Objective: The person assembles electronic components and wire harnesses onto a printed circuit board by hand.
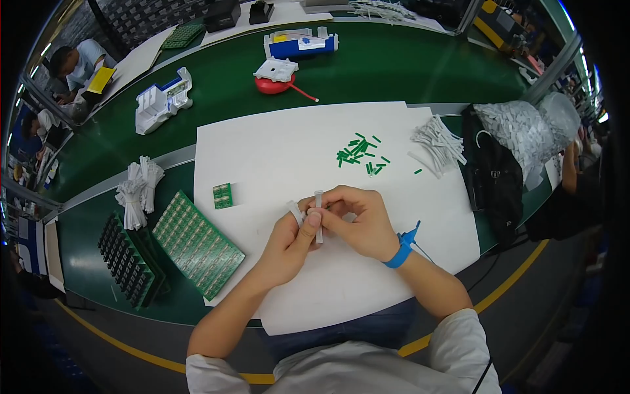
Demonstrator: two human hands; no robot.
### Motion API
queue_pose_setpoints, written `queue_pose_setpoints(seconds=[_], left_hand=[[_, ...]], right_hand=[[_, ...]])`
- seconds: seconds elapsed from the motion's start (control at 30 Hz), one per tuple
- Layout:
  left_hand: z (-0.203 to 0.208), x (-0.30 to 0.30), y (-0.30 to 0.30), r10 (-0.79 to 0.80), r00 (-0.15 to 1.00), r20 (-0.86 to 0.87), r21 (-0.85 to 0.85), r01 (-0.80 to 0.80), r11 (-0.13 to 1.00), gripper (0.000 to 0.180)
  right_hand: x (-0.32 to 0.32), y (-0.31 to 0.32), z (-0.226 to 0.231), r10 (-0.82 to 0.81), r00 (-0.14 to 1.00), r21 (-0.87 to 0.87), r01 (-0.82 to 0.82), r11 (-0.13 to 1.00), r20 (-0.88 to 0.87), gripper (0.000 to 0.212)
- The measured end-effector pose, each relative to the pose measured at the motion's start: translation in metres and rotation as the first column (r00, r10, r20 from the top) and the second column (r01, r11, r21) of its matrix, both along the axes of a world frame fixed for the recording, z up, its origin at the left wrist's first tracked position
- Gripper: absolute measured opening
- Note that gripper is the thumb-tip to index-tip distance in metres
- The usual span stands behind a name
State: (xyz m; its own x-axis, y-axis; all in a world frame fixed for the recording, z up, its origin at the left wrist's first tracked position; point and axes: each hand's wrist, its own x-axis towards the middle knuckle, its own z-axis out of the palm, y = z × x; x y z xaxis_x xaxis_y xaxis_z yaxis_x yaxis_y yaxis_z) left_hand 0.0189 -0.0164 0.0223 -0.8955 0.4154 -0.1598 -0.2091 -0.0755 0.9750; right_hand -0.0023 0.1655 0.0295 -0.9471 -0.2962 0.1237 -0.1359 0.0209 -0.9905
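Observation:
Above the white sheet (275, 315), my two hands meet in front of me. A narrow white strip (319, 197) stands lengthwise between them. The thumb and fingers of my left hand (285, 246) are closed on it, and a second white piece (295, 211) pokes out by that hand's forefinger. My right hand (364, 223) pinches the strip from the other side; a blue wrist strap (398, 255) is on that wrist. What lies between the fingertips is mostly hidden. Left of my hands is a small green circuit board piece (222, 196).
Small green strips (357, 152) lie scattered beyond my hands, with loose white strips (438, 144) to their right. A green circuit board panel (198, 246), a black-studded stack (128, 259) and white bundles (134, 197) are at left. A black bag (495, 174) sits right.

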Motion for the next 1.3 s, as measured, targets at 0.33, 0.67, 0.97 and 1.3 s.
queue_pose_setpoints(seconds=[0.33, 0.67, 0.97, 1.3], left_hand=[[0.01, -0.018, -0.021, 0.157, 0.987, 0.028, 0.144, -0.16, 0.977, 0.05], [0.004, 0.003, -0.006, 0.01, 0.981, -0.192, 0.077, 0.005, 0.997, 0.054], [0.009, -0.009, -0.014, 0.27, 0.949, 0.162, 0.281, -0.307, 0.909, 0.036], [0.001, -0.028, -0.018, 0.472, 0.871, 0.137, 0.329, -0.489, 0.807, 0.028]], right_hand=[[-0.008, 0.017, 0.011, -0.019, 0.999, -0.197, 0.028, 0.98, 0.046, 0.014], [0.005, 0.003, 0.004, 0.08, 0.969, 0.081, -0.062, 0.995, -0.232, 0.032], [-0.023, 0.025, 0.013, -0.041, 0.75, 0.351, 0.357, 0.866, -0.66, 0.041], [-0.056, 0.164, -0.012, -0.475, 0.721, 0.687, 0.668, 0.286, -0.504, 0.056]])
